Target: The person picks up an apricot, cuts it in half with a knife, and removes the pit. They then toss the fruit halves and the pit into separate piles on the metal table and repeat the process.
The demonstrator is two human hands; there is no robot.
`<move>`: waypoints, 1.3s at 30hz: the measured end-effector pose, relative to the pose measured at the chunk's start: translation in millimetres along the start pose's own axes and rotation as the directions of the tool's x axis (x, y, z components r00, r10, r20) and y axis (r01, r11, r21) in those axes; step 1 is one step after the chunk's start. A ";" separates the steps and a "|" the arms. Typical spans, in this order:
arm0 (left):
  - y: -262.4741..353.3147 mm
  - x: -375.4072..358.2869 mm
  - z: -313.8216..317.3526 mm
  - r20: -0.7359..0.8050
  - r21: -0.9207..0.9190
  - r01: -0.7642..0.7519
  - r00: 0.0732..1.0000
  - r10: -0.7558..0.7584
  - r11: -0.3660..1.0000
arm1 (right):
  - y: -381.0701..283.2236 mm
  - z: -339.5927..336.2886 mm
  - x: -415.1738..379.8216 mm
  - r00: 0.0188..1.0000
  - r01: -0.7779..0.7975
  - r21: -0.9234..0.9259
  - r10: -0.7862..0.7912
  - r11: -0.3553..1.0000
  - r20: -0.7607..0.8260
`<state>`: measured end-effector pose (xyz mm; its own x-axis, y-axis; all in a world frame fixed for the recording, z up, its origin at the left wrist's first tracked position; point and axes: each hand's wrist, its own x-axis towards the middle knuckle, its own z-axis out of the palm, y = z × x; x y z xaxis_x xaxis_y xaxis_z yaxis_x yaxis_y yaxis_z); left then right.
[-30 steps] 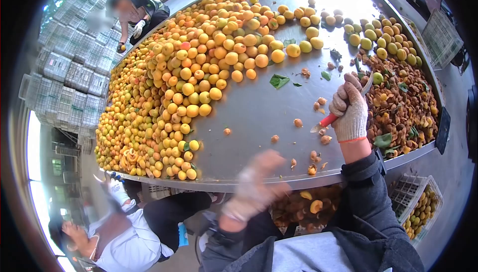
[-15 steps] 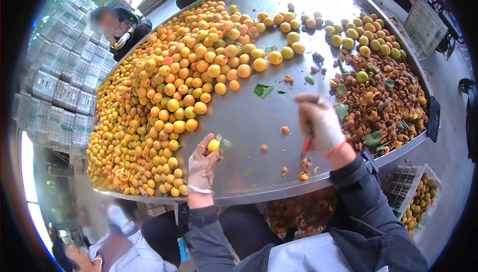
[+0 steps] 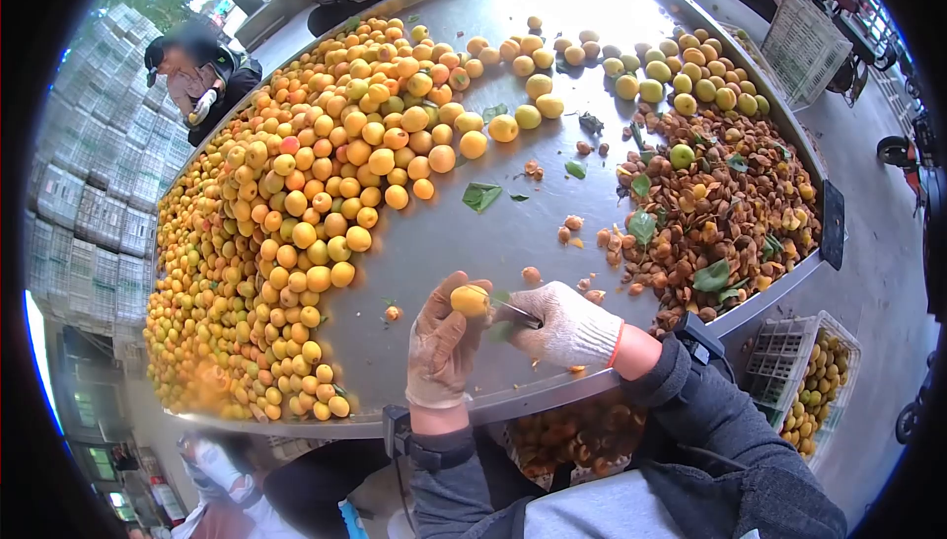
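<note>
Yellow fruit (image 3: pixel 468 301), smooth and nearly round, is held up over the near part of a large metal table (image 3: pixel 434 233), roughly midway along its near edge. Orange and yellow fruits (image 3: pixel 296 204) spread in a broad heap from the table's far left side to its near left corner. Toward the near right corner lies a brown heap (image 3: pixel 715 209) of stones and scraps, with greener fruits (image 3: pixel 691 71) just beyond it, by the right edge. Three co-workers sit or stand around the far, left and near left sides.

Both hands wear pale gloves. The left hand (image 3: pixel 444 337) is closed around the yellow fruit — thumb and fingers pinching its sides. The right hand (image 3: pixel 567 327) is curled shut on a knife (image 3: pixel 523 316), its blade pointing up and left toward the fruit. The fruit shows no clear long axis; a thin dark line marks its upper right, facing the knife — beside a blurred green leaf (image 3: pixel 500 327).
</note>
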<state>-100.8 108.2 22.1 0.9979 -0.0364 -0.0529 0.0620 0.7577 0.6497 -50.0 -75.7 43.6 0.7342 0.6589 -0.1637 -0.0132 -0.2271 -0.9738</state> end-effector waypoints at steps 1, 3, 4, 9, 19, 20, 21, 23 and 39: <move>1.1 -0.6 -0.5 -0.001 0.002 -0.003 1.000 0.003 1.000 | -0.4 1.2 1.5 1.000 -0.019 0.010 0.019 1.000 0.024; 2.0 -1.9 -1.1 0.015 0.086 -0.034 0.999 0.033 0.996 | -8.5 1.1 2.0 0.997 -0.052 -0.024 0.053 0.998 0.060; 2.4 -2.1 -0.7 0.014 0.086 -0.037 0.999 0.036 0.996 | -11.6 1.0 1.8 0.991 -0.088 -0.059 0.093 0.994 0.091; 4.6 -5.6 5.6 -0.052 0.128 -0.053 0.997 0.060 0.990 | -3.6 8.2 3.1 0.993 -0.051 -0.022 0.053 0.998 0.103; 4.2 -10.1 12.3 -0.041 0.428 -0.075 0.994 0.102 0.901 | 5.9 20.2 6.8 1.000 -0.007 -0.089 0.008 0.996 0.019; 4.2 -10.4 15.7 -0.067 0.509 -0.066 0.991 0.116 0.858 | 4.8 19.8 6.8 1.000 -0.011 -0.089 0.012 0.996 0.016; 3.4 -10.3 18.0 -0.092 0.585 -0.056 0.987 0.134 0.809 | 2.4 19.0 7.2 0.999 -0.027 -0.084 0.029 0.996 0.022; 3.2 -10.1 19.3 -0.120 0.483 -0.042 0.986 0.114 0.875 | 0.3 18.9 7.6 0.999 -0.039 -0.078 0.040 0.996 0.023; 1.7 -15.9 22.4 0.028 0.458 -0.144 0.989 0.147 0.877 | -9.5 4.5 5.5 0.928 -0.134 0.091 0.092 0.987 0.362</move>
<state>-116.2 95.5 41.1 0.9963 0.0570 0.0646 -0.0813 0.3714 0.9249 -48.8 -66.7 51.2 0.4345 0.8496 -0.2988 -0.1728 -0.2470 -0.9535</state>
